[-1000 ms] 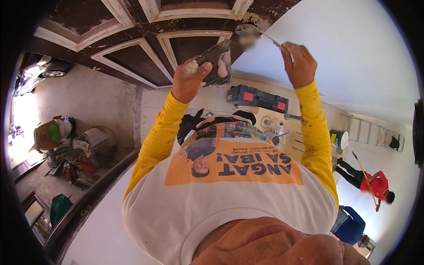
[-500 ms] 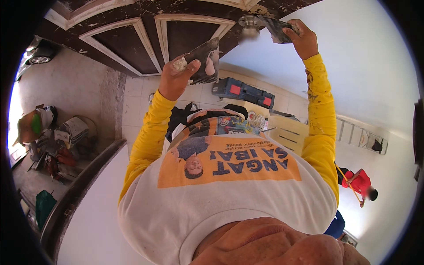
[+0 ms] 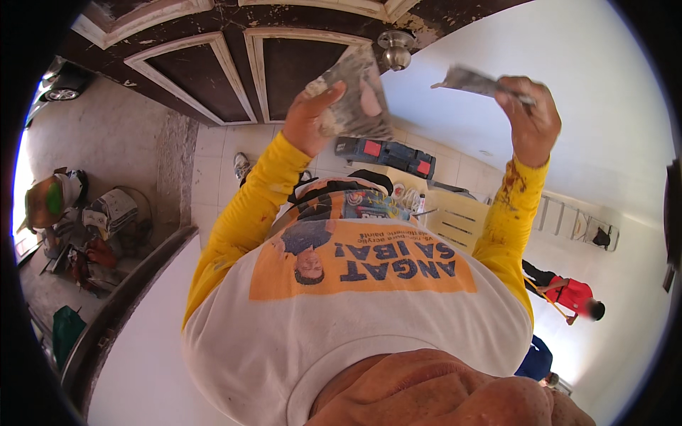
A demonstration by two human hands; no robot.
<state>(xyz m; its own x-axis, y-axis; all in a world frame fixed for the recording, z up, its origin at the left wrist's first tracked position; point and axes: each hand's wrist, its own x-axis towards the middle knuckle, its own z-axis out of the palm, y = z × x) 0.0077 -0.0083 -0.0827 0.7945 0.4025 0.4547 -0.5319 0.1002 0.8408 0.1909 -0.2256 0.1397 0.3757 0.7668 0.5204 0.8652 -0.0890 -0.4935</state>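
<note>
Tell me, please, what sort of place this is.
Probably a house or similar building under renovation: a dark brown wooden panelled door with chipped paint, a black-and-red rectangular toolbox-like case, and a flat, grey, smeared plate in the person's left hand.

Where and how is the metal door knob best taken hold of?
Probably around the rounded outer end of the door knob, coming from the person's side: it sticks out from the door toward them, its round base at the back, so a grip could close around it. The right hand holds a flat tool, so it would need emptying first.
</note>
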